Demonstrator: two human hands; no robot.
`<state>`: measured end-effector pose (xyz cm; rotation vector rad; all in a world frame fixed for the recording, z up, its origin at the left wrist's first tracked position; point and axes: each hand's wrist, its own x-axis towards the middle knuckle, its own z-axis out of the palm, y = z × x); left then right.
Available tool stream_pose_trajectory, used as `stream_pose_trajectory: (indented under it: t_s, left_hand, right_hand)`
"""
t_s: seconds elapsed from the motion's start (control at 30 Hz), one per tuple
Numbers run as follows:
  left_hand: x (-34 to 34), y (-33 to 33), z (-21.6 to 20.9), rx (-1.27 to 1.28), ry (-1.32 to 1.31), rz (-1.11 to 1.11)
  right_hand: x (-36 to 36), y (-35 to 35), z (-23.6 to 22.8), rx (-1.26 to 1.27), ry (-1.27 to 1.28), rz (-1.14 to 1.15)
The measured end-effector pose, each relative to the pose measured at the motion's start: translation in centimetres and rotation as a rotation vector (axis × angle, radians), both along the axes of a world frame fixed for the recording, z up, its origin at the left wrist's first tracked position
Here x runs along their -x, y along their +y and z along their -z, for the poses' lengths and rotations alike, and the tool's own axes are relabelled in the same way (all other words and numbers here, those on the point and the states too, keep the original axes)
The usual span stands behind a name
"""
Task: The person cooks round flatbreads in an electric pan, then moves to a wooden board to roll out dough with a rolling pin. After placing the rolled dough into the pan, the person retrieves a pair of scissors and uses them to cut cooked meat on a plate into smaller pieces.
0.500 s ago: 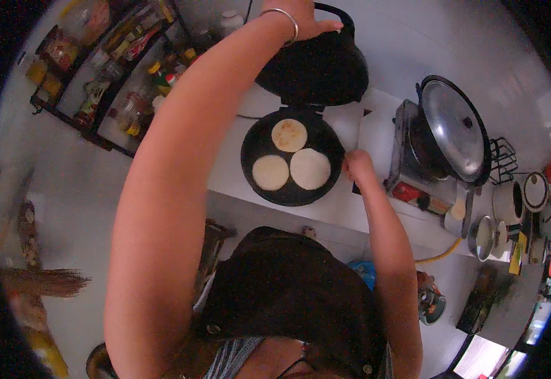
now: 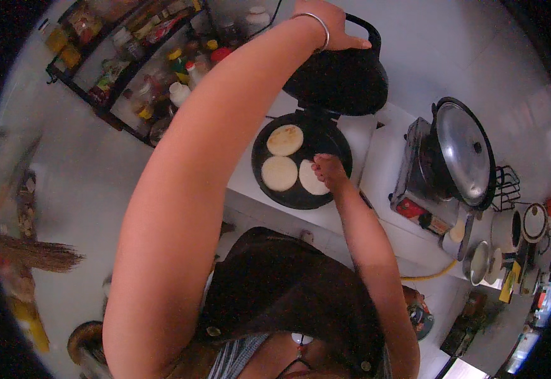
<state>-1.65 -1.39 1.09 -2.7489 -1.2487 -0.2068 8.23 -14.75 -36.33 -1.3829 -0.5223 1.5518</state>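
Observation:
A round black griddle (image 2: 300, 201) with a hinged lid (image 2: 345, 76) stands on the counter, its lid raised. Three round pale flatbreads lie on the plate: a far one with brown patches (image 2: 285, 140), a plain left one (image 2: 280, 174) and a right one (image 2: 311, 179). My left hand (image 2: 329, 25), with a bracelet at the wrist, is closed on the lid near its handle, thumb across the inner side and the other fingers hidden. Over the right flatbread is my right hand (image 2: 331, 172), fingers curled, covering part of it. I cannot tell whether the fingers touch it.
To the right, a wide pan with a metal lid (image 2: 465, 148) sits on a portable stove (image 2: 414, 183). Pots and bowls (image 2: 479, 262) stand beyond. At the back left is a dark rack (image 2: 114, 95) holding jars and packets. A broom (image 2: 41, 254) is at far left.
My right hand has moved left from the griddle's right rim to over the right flatbread. My left hand remains on the raised lid. The whole view has shifted slightly.

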Motion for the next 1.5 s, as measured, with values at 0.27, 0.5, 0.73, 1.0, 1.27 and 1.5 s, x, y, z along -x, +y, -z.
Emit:
stream_pose_trajectory:
  t_s: [0.27,0.5,0.73,1.0,1.27,1.5]
  left_hand:
    - [1.4,-0.8,-0.2,0.042,-0.045,0.001]
    - [0.8,-0.5,0.1,0.056,-0.035,0.039]
    - [1.1,-0.6,0.4,0.088,-0.087,0.054]
    - [0.8,0.3,1.3,0.048,-0.129,0.113]
    - [0.6,-0.4,1.1,0.053,-0.176,0.030]
    - [0.6,-0.9,0.4,0.139,-0.049,0.032]
  right_hand:
    - [0.8,-3.1,-0.3,-0.051,0.217,0.132]
    - [0.5,-5.2,-4.3,-0.406,-1.171,0.239]
    - [4.6,-4.8,-7.2,-0.273,-1.727,-0.105]
    - [5.0,-6.3,-6.7,-0.640,-1.796,-0.296]
    - [3.5,-4.8,-6.3,-0.483,-1.669,-0.194]
    - [-1.3,-9.4,-10.6,-0.168,-1.150,-0.293]
